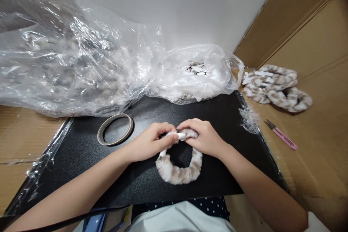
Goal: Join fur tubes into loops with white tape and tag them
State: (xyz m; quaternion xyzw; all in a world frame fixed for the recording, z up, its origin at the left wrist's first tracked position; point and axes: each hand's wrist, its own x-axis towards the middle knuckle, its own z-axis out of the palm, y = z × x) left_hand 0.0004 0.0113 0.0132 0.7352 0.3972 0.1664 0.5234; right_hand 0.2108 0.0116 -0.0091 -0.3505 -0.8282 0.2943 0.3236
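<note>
A fluffy white and brown-grey fur ring (179,174), like a plush headband or scrunchie, rests on the black table in front of me. My left hand (152,139) pinches its far side at the left, thumb and fingers by a small white band (181,136). From the right, my right hand (205,136) grips the fur just beside that band, fingers curled around it. The lower part of the ring hangs toward me in a loop, with the dark tabletop showing through. Fingers hide part of the far side.
A tape roll core (101,134) lies left of my hands. Behind stand a large clear plastic bag (81,65) and a smaller bag of white pieces (195,83). At right, on cardboard, are several fur rings (290,99), pink thread snips (284,137) and crumpled plastic scraps (249,119).
</note>
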